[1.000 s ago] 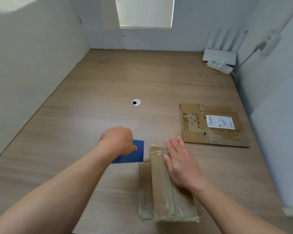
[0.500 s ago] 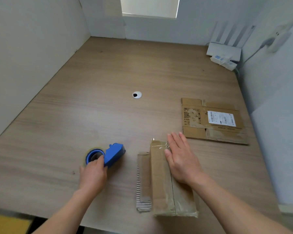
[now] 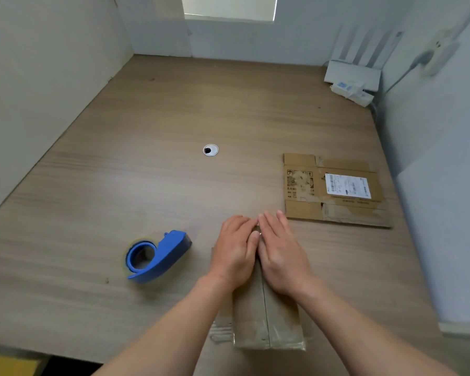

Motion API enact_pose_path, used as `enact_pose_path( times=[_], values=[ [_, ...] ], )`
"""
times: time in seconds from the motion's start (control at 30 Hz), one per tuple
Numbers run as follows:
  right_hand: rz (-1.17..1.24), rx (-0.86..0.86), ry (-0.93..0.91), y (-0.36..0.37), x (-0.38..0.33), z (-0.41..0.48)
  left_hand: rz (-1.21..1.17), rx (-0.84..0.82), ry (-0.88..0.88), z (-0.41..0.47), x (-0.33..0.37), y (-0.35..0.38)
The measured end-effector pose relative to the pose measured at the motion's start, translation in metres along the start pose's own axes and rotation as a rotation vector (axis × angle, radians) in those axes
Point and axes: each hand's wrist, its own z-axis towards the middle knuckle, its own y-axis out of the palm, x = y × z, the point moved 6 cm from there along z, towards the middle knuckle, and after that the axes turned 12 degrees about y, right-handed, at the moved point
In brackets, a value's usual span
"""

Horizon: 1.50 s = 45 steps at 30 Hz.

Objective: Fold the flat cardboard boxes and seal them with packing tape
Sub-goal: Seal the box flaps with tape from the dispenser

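- Box [image 3: 266,321] lies under both hands, long axis running back toward the person.
- Left hand [image 3: 235,253] and right hand [image 3: 281,253] press flat on it, grasping nothing.
- Dispenser [image 3: 158,256] lies left of the left hand.

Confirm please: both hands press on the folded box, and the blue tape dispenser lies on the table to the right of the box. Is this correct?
Not quite. In the head view the blue tape dispenser lies on the table left of the folded box, not right. The left hand and right hand do press on the box.
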Motion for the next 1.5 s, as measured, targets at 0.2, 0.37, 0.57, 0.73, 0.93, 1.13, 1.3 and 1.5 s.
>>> enact_pose_path(
  times=[0.2, 0.37, 0.57, 0.73, 0.93, 1.13, 1.3, 1.5],
  values=[
    [0.166, 0.073, -0.012, -0.007, 0.007, 0.008, -0.049, 0.099, -0.165, 0.010, -0.004, -0.005],
    [0.219, 0.104, 0.127, -0.011, 0.012, 0.029, -0.150, 0.137, -0.421, 0.017, -0.019, -0.006],
    [0.559, 0.138, 0.240, -0.002, 0.032, 0.029, -0.383, 0.196, -0.583, 0.011, -0.024, -0.002],
    [0.933, 0.004, 0.380, 0.007, 0.038, 0.033, -0.401, 0.195, -0.612, 0.010, -0.022, -0.003],
    [1.021, -0.083, 0.499, 0.007, 0.040, 0.035, -0.410, 0.180, -0.762, 0.006, -0.025, -0.004],
    [0.689, -0.232, 0.519, 0.004, 0.041, 0.027, -0.423, 0.029, -0.894, 0.004, -0.016, -0.011],
    [0.637, -0.057, 0.338, -0.027, 0.043, -0.039, -0.244, 0.127, -0.532, -0.037, 0.024, -0.040],
    [0.534, 0.013, 0.228, 0.020, 0.036, -0.113, -0.156, 0.034, -0.351, -0.114, 0.053, 0.007]
  ],
)
